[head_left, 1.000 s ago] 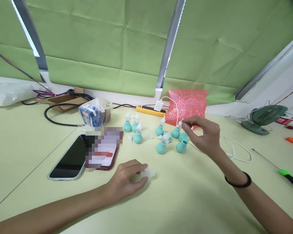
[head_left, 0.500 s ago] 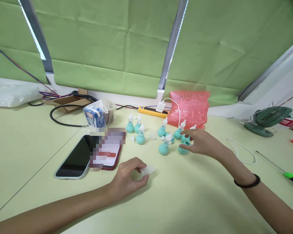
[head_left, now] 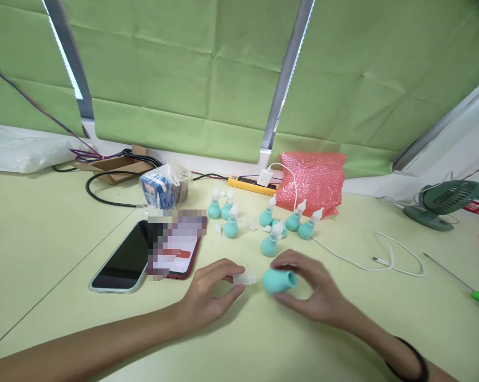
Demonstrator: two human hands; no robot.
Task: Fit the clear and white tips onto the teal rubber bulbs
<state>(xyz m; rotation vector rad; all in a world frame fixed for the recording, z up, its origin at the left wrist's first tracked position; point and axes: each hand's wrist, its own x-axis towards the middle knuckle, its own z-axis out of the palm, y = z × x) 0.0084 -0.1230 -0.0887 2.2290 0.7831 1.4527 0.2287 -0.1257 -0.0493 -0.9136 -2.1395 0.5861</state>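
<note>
My right hand grips a teal rubber bulb lying on its side, its open neck facing right. My left hand pinches a small clear plastic tip just left of the bulb; the two parts are almost touching. Behind them on the pale green table stand several teal bulbs with white tips fitted, in two loose groups. A few loose clear tips lie among them.
Two phones lie at the left. A bagged blue carton, a yellow power strip and pink bubble wrap stand behind. A white cable, a green fan and a green-handled screwdriver are at the right.
My right hand left the group of bulbs, picked one teal bulb without a tip and brought it down near my left hand. The left hand stayed with the clear tip.
</note>
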